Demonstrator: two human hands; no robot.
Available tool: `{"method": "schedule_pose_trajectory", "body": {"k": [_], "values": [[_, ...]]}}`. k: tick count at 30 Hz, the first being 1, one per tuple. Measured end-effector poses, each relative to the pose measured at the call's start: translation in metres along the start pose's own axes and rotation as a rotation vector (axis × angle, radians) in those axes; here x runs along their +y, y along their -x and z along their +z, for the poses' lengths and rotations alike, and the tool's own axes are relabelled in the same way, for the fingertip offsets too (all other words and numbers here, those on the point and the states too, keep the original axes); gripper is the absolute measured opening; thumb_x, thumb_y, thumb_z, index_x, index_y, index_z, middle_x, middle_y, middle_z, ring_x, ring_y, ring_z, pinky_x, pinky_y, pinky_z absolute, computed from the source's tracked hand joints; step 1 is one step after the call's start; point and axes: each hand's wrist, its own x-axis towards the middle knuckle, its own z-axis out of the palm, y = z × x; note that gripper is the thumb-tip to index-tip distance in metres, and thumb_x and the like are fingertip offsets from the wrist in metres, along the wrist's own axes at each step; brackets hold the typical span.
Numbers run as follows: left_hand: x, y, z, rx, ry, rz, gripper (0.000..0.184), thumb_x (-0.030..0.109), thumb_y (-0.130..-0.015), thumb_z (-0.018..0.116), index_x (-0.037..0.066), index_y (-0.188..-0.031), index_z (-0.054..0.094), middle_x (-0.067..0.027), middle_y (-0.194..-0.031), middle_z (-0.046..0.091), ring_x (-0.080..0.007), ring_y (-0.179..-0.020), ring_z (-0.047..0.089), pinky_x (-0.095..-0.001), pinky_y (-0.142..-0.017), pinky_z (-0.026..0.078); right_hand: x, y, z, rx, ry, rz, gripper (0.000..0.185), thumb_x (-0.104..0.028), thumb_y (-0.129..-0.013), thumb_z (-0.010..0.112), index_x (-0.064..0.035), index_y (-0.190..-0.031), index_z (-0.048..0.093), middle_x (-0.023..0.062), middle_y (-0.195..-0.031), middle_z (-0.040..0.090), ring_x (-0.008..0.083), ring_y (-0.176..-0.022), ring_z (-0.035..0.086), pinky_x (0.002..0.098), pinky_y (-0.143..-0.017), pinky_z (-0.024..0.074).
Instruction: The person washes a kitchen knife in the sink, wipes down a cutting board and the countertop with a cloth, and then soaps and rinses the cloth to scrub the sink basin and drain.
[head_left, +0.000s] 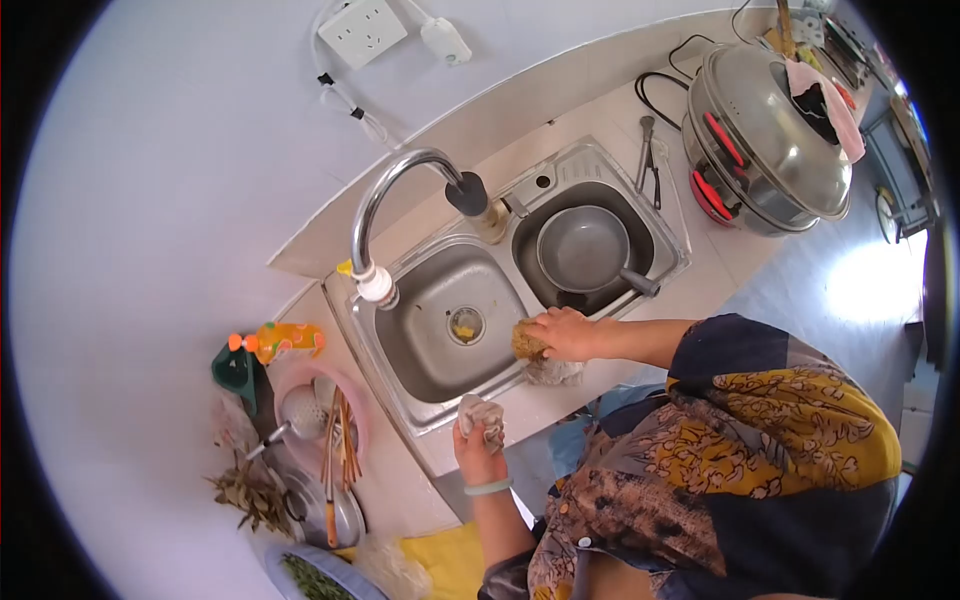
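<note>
My left hand (478, 458), a pale bracelet on its wrist, is closed around a crumpled whitish cloth (482, 418) just off the sink's front edge. With its fingers curled, my right hand (567, 333) grips a yellow-brown scrubbing pad (527, 342) at the front of the divider between the basins. A crumpled pale cloth or bag (556, 373) lies on the counter edge below that hand; which one I cannot make out. The left basin (420, 340) has yellow scraps at its drain. A grey frying pan (583, 248) sits in the right basin, its handle over the front rim.
A curved faucet (365, 215) arches over the left basin. Left of the sink stand an orange bottle (290, 342) and a pink container (355, 405) with chopsticks and a skimmer (304, 412). A large lidded steamer pot (770, 135) and tongs (645, 150) are at the right.
</note>
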Motion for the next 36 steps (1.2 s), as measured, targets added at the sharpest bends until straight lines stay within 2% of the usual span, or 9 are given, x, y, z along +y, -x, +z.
{"method": "schedule_pose_trajectory", "body": {"k": [3,10,13,19,26,28,29,31,36], "values": [[0.021,-0.006,-0.008,-0.018,-0.029,-0.024,0.033,0.005,-0.092,0.052,0.007,-0.125,0.049,-0.0087,-0.108,0.063,-0.0177,-0.086,0.063,-0.0287,-0.062,0.052,0.007,-0.016,0.016,-0.002,0.015,-0.004,0.034,-0.022,-0.082,0.063,-0.0073,-0.113,0.059,0.0149,-0.115,0.056,0.0317,-0.109,0.056,0.0428,-0.089,0.048],[0.037,-0.047,-0.025,-0.07,-0.023,-0.066,0.038,0.003,-0.091,0.05,0.003,-0.129,0.047,-0.0106,-0.11,0.062,-0.0187,-0.086,0.064,-0.0282,-0.06,0.051,0.081,-0.003,-0.054,0.557,-0.574,0.57,0.019,-0.015,-0.083,0.056,-0.0056,-0.097,0.064,0.0166,-0.085,0.066,0.0305,-0.081,0.066,0.0383,-0.075,0.0508],[0.043,-0.062,-0.021,-0.018,-0.06,-0.105,0.038,0.003,-0.091,0.05,0.003,-0.128,0.047,-0.0115,-0.11,0.062,-0.0194,-0.087,0.064,-0.0285,-0.06,0.051,0.162,-0.018,-0.068,0.857,-0.607,0.672,0.015,-0.009,-0.083,0.058,-0.0039,-0.094,0.066,0.0163,-0.084,0.067,0.0231,-0.08,0.066,0.0362,-0.073,0.0501],[0.047,-0.082,-0.029,-0.106,-0.082,-0.08,0.033,0.005,-0.092,0.051,0.003,-0.125,0.048,-0.0098,-0.107,0.063,-0.0187,-0.086,0.063,-0.0294,-0.061,0.052,0.214,-0.071,-0.118,1.081,-0.333,0.849,0.027,-0.018,-0.085,0.059,-0.0031,-0.107,0.063,0.018,-0.095,0.068,0.0322,-0.091,0.066,0.0384,-0.084,0.0494],[0.053,-0.088,-0.027,-0.083,-0.096,-0.126,0.035,0.006,-0.092,0.052,0.004,-0.126,0.048,-0.0095,-0.108,0.062,-0.0187,-0.087,0.063,-0.029,-0.062,0.052,0.18,-0.058,-0.107,1.002,-0.162,0.652,0.036,-0.018,-0.087,0.057,-0.0021,-0.119,0.055,0.0228,-0.119,0.056,0.0396,-0.11,0.055,0.0436,-0.093,0.0455],[0.053,-0.089,-0.025,-0.067,-0.104,-0.141,0.035,0.005,-0.092,0.052,0.004,-0.126,0.048,-0.0093,-0.108,0.062,-0.0186,-0.087,0.063,-0.029,-0.062,0.052,0.122,-0.03,-0.086,0.821,-0.222,0.436,0.033,-0.018,-0.087,0.056,-0.0039,-0.117,0.056,0.0217,-0.113,0.058,0.0385,-0.106,0.057,0.0453,-0.092,0.0458],[0.05,-0.09,-0.024,-0.061,-0.101,-0.134,0.035,0.005,-0.092,0.052,0.004,-0.126,0.048,-0.0093,-0.108,0.062,-0.0185,-0.087,0.063,-0.0291,-0.062,0.052,0.112,-0.023,-0.05,0.751,0.036,0.22,0.031,-0.021,-0.088,0.057,-0.0056,-0.115,0.056,0.0199,-0.108,0.059,0.038,-0.102,0.058,0.0452,-0.089,0.0468],[0.054,-0.087,-0.025,-0.069,-0.116,-0.163,0.035,0.004,-0.093,0.051,0.005,-0.127,0.047,-0.0093,-0.11,0.061,-0.0181,-0.089,0.062,-0.0292,-0.065,0.052,0.037,0.006,-0.03,0.171,-0.241,0.221,0.037,-0.027,-0.084,0.065,-0.0114,-0.117,0.057,0.016,-0.114,0.056,0.0337,-0.107,0.056,0.0456,-0.09,0.0476],[0.043,-0.094,-0.015,-0.134,-0.108,-0.171,0.035,0.004,-0.093,0.052,0.005,-0.127,0.048,-0.0096,-0.111,0.062,-0.0188,-0.089,0.063,-0.0294,-0.065,0.051,-0.02,0.052,0.021,0.063,0.107,-0.113,0.046,-0.021,-0.082,0.065,-0.014,-0.126,0.054,0.0116,-0.13,0.049,0.0327,-0.126,0.043,0.0411,-0.105,0.0373]]}}
